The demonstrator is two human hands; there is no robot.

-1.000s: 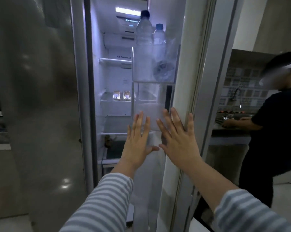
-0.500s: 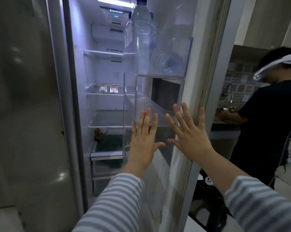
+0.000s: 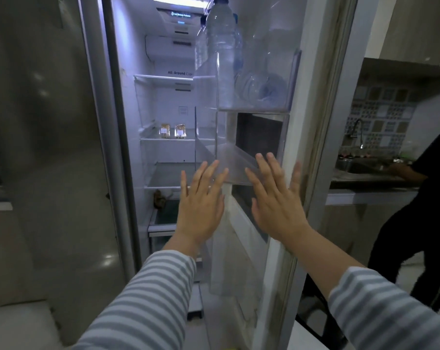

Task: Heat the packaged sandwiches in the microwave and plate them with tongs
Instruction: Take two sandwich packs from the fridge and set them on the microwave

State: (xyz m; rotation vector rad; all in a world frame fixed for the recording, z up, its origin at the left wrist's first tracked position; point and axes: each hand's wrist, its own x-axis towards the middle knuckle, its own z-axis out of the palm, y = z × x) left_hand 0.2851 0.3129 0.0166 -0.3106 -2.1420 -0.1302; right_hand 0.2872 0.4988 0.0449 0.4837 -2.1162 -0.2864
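Observation:
Two packaged sandwiches (image 3: pixel 173 130) stand side by side on a middle shelf deep inside the lit fridge. The fridge door (image 3: pixel 312 152) stands open to the right, its inner side facing me. My left hand (image 3: pixel 201 200) is held up flat with fingers spread, in front of the door's clear lower bin (image 3: pixel 239 170). My right hand (image 3: pixel 277 198) is flat and spread against the door's inner edge. Neither hand holds anything.
Water bottles (image 3: pixel 224 54) stand in the door's upper bin. The closed left fridge door (image 3: pixel 44 147) fills the left side. A person in dark clothes (image 3: pixel 421 203) stands at the sink counter (image 3: pixel 370 178) on the right. The fridge's lower shelves and drawer (image 3: pixel 163 223) lie below the sandwiches.
The fridge door has swung wider to the right with both flat hands on it. More of the interior and the sandwiches show.

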